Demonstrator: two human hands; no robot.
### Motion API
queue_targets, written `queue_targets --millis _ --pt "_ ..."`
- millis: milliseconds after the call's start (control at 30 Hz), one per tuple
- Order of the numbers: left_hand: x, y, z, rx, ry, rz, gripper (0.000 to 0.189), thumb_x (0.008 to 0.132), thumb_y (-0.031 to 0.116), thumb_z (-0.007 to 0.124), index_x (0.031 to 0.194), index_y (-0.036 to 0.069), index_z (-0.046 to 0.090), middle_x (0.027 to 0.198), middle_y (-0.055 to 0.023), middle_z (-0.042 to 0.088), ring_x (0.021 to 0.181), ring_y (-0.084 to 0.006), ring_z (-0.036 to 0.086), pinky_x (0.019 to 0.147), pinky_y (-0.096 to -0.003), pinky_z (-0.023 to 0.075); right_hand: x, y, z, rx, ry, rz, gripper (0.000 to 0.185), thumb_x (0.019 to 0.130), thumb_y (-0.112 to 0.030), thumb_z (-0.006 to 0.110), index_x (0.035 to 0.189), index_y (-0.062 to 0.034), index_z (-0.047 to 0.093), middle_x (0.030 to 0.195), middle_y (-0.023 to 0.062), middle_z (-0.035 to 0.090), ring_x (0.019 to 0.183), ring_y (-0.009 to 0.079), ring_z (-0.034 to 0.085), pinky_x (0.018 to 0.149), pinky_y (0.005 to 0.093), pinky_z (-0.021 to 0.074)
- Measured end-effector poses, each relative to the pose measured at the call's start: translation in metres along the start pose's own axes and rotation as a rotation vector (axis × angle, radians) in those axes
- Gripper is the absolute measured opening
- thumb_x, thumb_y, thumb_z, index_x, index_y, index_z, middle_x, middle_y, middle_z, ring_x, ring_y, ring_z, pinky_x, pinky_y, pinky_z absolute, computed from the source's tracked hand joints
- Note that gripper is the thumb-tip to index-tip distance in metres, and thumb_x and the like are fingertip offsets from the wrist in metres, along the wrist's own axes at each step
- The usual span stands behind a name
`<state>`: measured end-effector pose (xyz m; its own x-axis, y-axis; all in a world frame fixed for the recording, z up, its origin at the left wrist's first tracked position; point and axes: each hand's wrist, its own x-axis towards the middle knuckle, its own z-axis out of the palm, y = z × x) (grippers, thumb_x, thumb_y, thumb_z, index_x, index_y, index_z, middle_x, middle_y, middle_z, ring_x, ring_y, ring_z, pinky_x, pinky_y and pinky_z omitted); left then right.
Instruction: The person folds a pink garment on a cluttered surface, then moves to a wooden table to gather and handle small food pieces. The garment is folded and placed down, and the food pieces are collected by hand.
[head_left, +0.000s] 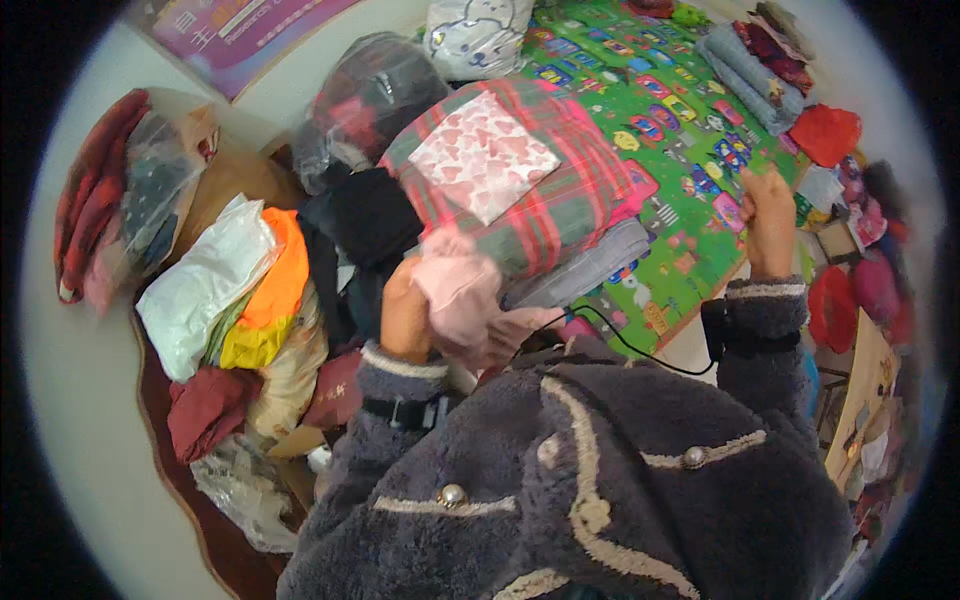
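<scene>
My left hand (405, 311) grips a soft pink cloth (461, 292) that hangs in front of my jacket. Just beyond it lies a folded red and green plaid textile (525, 225), with a white cloth patterned with pink hearts (484, 157) flat on top. Folded grey fabric (585, 259) shows under the plaid one. My right hand (769, 214) is raised over the right edge of a green play mat with printed cars (682, 262). Its fingers look curled, and whether they hold anything cannot be told. A black cable crosses my front to the right wrist strap.
Left of my left hand are black fabric (364, 217), a white plastic bag (214, 281), orange cloth (281, 262) and dark red cloth (210, 412). A filled translucent bag (375, 97) stands behind. Folded textiles (750, 75) lie far right, above a red cloth (825, 135).
</scene>
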<state>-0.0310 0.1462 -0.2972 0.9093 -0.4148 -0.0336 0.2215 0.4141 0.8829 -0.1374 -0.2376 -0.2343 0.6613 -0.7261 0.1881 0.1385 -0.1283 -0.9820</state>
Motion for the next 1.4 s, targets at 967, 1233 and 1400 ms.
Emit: queue_targets --millis 967,1233,1400 --pt "0.025 0.004 0.047 0.131 -0.134 0.002 0.021 0.082 0.004 0.046 0.098 -0.002 0.058 0.090 -0.0068 0.062 0.081 -0.0139 0.059 0.073 -0.0263 0.0466 -0.053 0.010 0.095 0.821 -0.789 0.315 0.032 0.090 -0.018 0.043 0.113 0.0037 0.043 0.112 0.0119 0.052 0.104 0.0195 0.050 0.093 0.0329 0.0366" --pt "0.046 0.020 0.011 0.977 -0.246 0.339 0.029 0.085 0.010 0.046 0.112 0.002 0.051 0.109 -0.0084 0.055 0.099 -0.0185 0.051 0.086 -0.0294 0.0405 -0.024 -0.012 0.073 0.051 -0.483 -0.249 0.018 0.090 -0.019 0.045 0.087 -0.0022 0.052 0.086 0.0024 0.055 0.073 0.0095 0.047 0.067 0.0251 0.0391" --pt "0.058 0.121 -0.051 1.700 -0.099 1.078 0.039 0.078 0.021 0.054 0.114 0.005 0.050 0.117 -0.0123 0.051 0.111 -0.0278 0.046 0.095 -0.0366 0.0344 0.043 0.006 0.006 -0.284 -0.018 -0.307 0.021 0.088 -0.019 0.044 0.086 -0.0007 0.054 0.075 0.0091 0.057 0.066 0.0171 0.050 0.063 0.0302 0.0402"
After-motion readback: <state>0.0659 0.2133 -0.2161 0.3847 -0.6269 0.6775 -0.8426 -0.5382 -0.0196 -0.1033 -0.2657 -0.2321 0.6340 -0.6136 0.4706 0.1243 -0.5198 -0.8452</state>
